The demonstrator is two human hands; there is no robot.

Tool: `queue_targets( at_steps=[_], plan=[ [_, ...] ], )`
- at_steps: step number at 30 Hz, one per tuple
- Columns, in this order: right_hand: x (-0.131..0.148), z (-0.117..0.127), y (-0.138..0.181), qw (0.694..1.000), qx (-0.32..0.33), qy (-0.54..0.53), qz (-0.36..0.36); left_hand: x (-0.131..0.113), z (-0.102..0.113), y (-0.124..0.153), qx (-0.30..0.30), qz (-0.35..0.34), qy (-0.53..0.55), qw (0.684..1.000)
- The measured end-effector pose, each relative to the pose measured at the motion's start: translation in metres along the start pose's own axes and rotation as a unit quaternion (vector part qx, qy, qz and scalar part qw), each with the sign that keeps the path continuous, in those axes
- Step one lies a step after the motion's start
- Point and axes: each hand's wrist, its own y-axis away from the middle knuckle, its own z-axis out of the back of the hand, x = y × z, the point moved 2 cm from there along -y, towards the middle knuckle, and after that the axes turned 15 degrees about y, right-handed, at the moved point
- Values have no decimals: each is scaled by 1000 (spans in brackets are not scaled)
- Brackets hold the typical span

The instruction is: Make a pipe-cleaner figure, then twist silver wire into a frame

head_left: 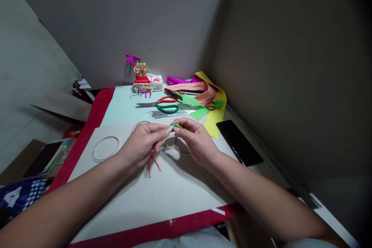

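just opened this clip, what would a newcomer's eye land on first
Two bare hands meet mid-table: the left hand and right hand pinch a thin green strip between their fingers, over a white board. Behind them lie green-handled metal scissors and, in the far right corner, a bright pile of pink, yellow and green paper sheets. A flat black phone lies at the right edge.

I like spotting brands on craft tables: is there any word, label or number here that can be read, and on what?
The red and white box at the back: red print, too blurred to read.
The black phone: screen dark, no text.
The green strip pinched between left hand and right hand: no print.
No text can be read anywhere.
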Motion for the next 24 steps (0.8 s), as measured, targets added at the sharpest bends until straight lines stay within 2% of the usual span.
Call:
queue_targets(
  at_steps=[2, 3, 5, 7, 9, 12, 15, 17, 24],
  plan=[
    [8, 5, 1, 990, -46, 106, 85, -2, 1, -1, -13, -32, -30, 999],
    [13, 7, 2, 973, -78, 168, 137, -3, 1, 0, -18, -50, -50, 997],
    [22, 9, 6, 917, -131, 286, 246, -4, 1, 0, -19, -74, -92, 993],
    [29, 9, 10, 853, -151, 377, 328, -5, 1, 2, -19, -83, -128, 988],
    [30, 8, 13, 806, -149, 437, 370, -5, 0, 3, -23, -86, -146, 985],
    [28, 7, 12, 778, -146, 479, 380, -4, 0, 4, -20, -93, -145, 985],
    [25, 6, 10, 780, -142, 488, 365, -4, 1, 4, -13, -92, -136, 986],
    [24, 5, 9, 792, -137, 481, 350, -4, 1, 3, -21, -91, -144, 985],
    [22, 2, 8, 884, -109, 372, 259, -8, -3, 6, -51, -95, -186, 977]
  ],
)
